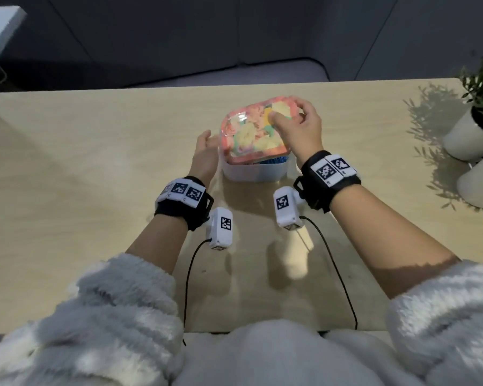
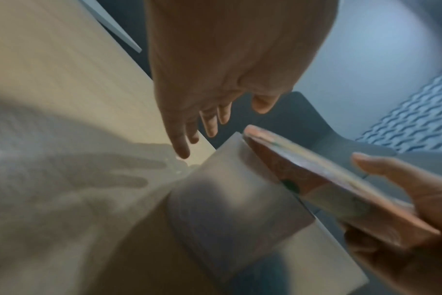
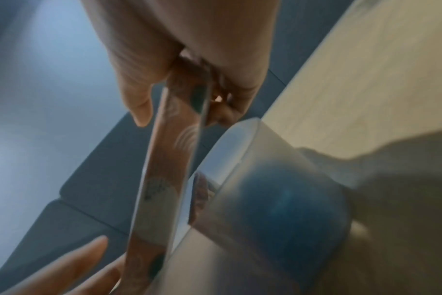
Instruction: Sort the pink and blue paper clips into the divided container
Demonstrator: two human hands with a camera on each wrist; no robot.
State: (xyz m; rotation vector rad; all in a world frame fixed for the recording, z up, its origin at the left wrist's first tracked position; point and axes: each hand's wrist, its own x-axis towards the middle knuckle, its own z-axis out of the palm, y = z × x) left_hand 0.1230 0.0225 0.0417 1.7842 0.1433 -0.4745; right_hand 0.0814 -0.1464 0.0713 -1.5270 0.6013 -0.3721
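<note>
A white translucent divided container [image 1: 251,172] stands mid-table. A pink floral lid [image 1: 248,135] hangs tilted over it, and my right hand [image 1: 286,111] pinches its far right corner. The near edge of the lid sits low over the box. Blue paper clips [image 1: 273,161] show under that edge at the near right, and as a blue blur [image 3: 290,199] through the wall in the right wrist view. Pink clips are hidden. My left hand [image 1: 207,139] hovers open just left of the container, holding nothing. The left wrist view shows its fingers [image 2: 209,121] spread above the table, clear of the lid [image 2: 328,179].
Two white plant pots [image 1: 469,140] with green leaves stand at the table's right edge. The far table edge [image 1: 234,84] runs just behind the container, with a dark seat beyond. Camera cables trail to the near edge.
</note>
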